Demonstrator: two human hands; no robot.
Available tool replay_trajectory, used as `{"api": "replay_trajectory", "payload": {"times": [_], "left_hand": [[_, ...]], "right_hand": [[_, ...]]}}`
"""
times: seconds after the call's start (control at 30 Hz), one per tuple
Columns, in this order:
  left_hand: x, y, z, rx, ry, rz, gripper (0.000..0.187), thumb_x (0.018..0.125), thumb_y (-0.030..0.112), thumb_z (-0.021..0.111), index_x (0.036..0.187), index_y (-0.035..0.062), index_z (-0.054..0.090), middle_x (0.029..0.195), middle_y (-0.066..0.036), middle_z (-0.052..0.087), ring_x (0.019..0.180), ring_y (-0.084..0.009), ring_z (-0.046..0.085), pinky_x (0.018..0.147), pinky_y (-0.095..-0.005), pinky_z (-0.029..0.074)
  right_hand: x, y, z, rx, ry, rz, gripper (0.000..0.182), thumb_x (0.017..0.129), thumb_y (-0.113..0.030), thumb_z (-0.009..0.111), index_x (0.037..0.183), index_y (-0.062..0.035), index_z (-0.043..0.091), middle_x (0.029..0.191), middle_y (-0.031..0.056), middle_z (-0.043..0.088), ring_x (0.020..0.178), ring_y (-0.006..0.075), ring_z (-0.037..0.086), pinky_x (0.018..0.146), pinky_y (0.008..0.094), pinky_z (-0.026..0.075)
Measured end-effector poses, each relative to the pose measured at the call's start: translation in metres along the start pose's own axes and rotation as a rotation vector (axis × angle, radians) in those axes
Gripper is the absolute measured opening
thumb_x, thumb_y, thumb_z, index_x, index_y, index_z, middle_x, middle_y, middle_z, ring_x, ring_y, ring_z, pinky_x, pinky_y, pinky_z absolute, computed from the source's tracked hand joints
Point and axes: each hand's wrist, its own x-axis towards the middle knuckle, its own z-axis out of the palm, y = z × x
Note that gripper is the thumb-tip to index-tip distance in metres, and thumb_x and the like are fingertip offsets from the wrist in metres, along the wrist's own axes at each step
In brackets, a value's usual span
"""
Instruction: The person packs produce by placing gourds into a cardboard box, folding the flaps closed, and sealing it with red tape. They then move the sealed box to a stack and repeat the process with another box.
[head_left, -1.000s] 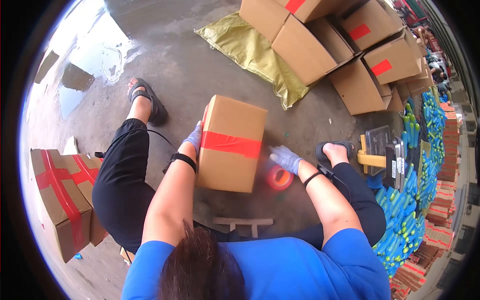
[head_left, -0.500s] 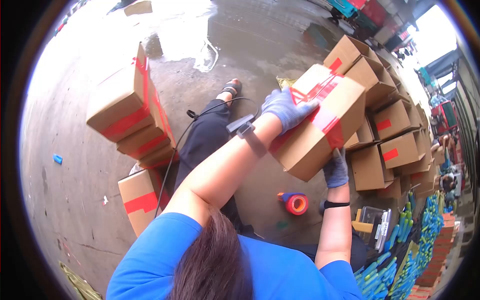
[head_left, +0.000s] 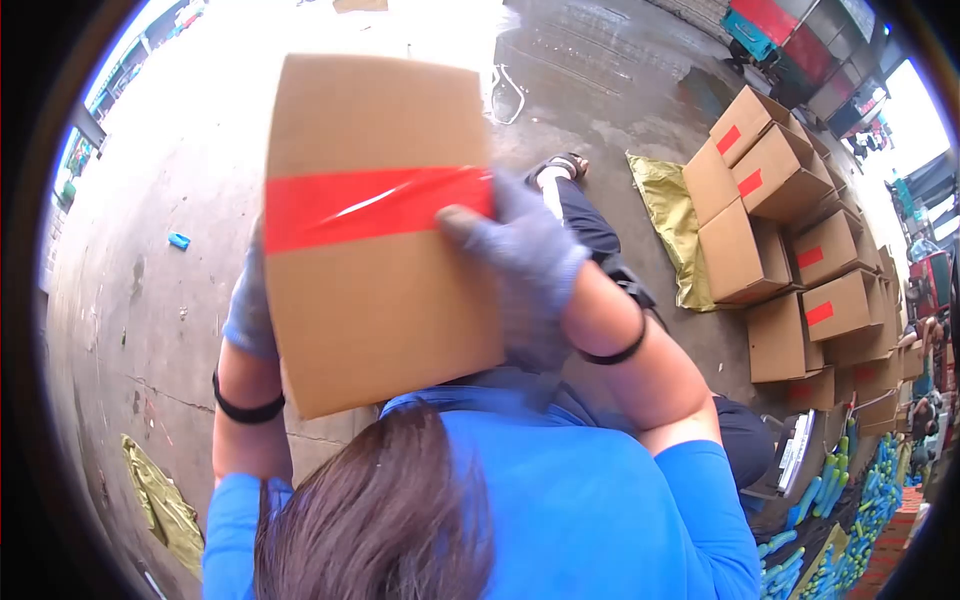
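A brown cardboard box (head_left: pixel 385 320) with a wide band of red tape (head_left: pixel 350 208) across its face is held up in front of me. My left hand (head_left: pixel 250 305), in a grey glove, presses against the box's left side, its fingers partly hidden behind the edge. On the right side, my gloved right hand (head_left: pixel 525 255) grips the box, with the thumb lying over the face at the end of the tape. The box is between the two hands and off the floor.
Stacked open cardboard boxes (head_left: pixel 780 180) with red tape patches stand at the right, beside a yellow-green sack (head_left: pixel 665 215). Many blue and green items (head_left: pixel 865 490) lie at the lower right. Another sack (head_left: pixel 165 505) is at the lower left. A blue scrap (head_left: pixel 179 241) lies on the floor.
The held box has moved from right to left and turned, so a taped face points up at me. Both hands moved with it. The box pile at the left is now out of sight.
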Motion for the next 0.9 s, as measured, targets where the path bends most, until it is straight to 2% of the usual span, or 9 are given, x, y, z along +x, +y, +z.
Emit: {"api": "replay_trajectory", "payload": {"times": [0.1,0.4,0.47,0.53,0.6,0.67,0.73,0.8,0.9], "left_hand": [[-0.06,0.012,-0.023,-0.155,0.282,-0.195,0.048,0.108,0.037,0.048,0.147,0.0079,0.047,0.136,-0.011,0.062,0.12,-0.0246,0.063,0.1,-0.0377,0.055],[-0.095,-0.121,-0.228,-0.175,0.404,-0.535,0.056,0.107,0.046,0.048,0.149,0.0091,0.047,0.138,-0.011,0.061,0.117,-0.025,0.063,0.098,-0.0411,0.053],[-0.081,-0.146,-0.242,-0.09,0.409,-0.68,0.061,0.106,0.047,0.05,0.153,0.008,0.042,0.141,-0.012,0.058,0.121,-0.0278,0.061,0.101,-0.0419,0.051],[-0.073,-0.16,-0.202,0.671,0.634,-0.501,0.071,0.103,0.045,0.056,0.16,0.0124,0.029,0.151,-0.018,0.047,0.132,-0.0344,0.051,0.109,-0.0448,0.042],[-0.07,-0.169,-0.218,1.229,0.327,-0.254,0.087,0.095,0.037,0.068,0.163,0.0151,0.018,0.158,-0.032,0.031,0.146,-0.0432,0.034,0.118,-0.0484,0.031],[-0.06,-0.131,-0.137,1.539,0.189,-0.387,0.102,0.083,0.04,0.078,0.163,0.0131,0.021,0.163,-0.033,0.018,0.148,-0.0556,0.023,0.121,-0.0534,0.026],[-0.051,-0.065,0.002,1.987,-0.283,-0.541,0.101,0.078,0.043,0.078,0.162,0.0198,0.027,0.167,-0.023,0.019,0.154,-0.0461,0.016,0.12,-0.0646,0.019],[-0.055,-0.189,-0.121,2.438,-0.506,0.845,0.096,0.078,0.045,0.076,0.16,0.0208,0.032,0.166,-0.014,0.024,0.155,-0.0414,0.015,0.119,-0.0687,0.017],[-0.051,-0.237,-0.169,2.288,-0.707,0.693,0.085,0.078,0.046,0.074,0.153,0.0209,0.042,0.163,-0.008,0.032,0.152,-0.0396,0.024,0.114,-0.072,0.022]], "right_hand": [[0.024,0.035,0.059,-0.133,-0.178,0.117,0.083,0.086,-0.05,0.074,0.146,-0.0002,0.045,0.126,0.0257,0.067,0.12,0.0382,0.064,0.102,0.0395,0.049],[0.036,0.158,0.127,-0.408,-0.409,0.306,0.092,0.087,-0.048,0.072,0.151,0.0053,0.033,0.132,0.0288,0.062,0.125,0.0385,0.06,0.106,0.0383,0.047],[0.025,0.169,0.125,-0.651,-0.701,0.407,0.092,0.089,-0.045,0.07,0.155,0.0041,0.028,0.137,0.0275,0.06,0.128,0.0375,0.059,0.106,0.0393,0.047],[0.012,0.163,0.113,-0.558,-0.891,0.471,0.09,0.09,-0.042,0.069,0.156,0.0022,0.028,0.142,0.0253,0.058,0.133,0.0347,0.056,0.109,0.0396,0.045],[0.007,0.169,0.099,-0.395,-0.939,0.296,0.084,0.092,-0.043,0.068,0.155,-0.0009,0.033,0.146,0.0221,0.055,0.136,0.0322,0.053,0.111,0.0402,0.042],[0.004,0.172,0.092,-0.438,-0.914,0.207,0.08,0.092,-0.046,0.067,0.153,-0.0022,0.039,0.146,0.0211,0.055,0.136,0.0313,0.053,0.113,0.041,0.041],[-0.001,0.156,0.088,-0.523,-0.97,0.166,0.075,0.094,-0.047,0.064,0.152,-0.0034,0.043,0.145,0.0184,0.057,0.135,0.0313,0.054,0.112,0.0422,0.041],[-0.009,0.117,0.08,-0.631,-1.055,0.191,0.069,0.095,-0.045,0.062,0.148,-0.0036,0.049,0.141,0.018,0.061,0.132,0.0324,0.056,0.111,0.0424,0.042],[-0.034,0.123,0.053,-0.581,-0.822,0.118,0.061,0.095,-0.038,0.064,0.146,-0.0052,0.053,0.138,0.0169,0.063,0.126,0.0322,0.06,0.109,0.0422,0.044]]}}
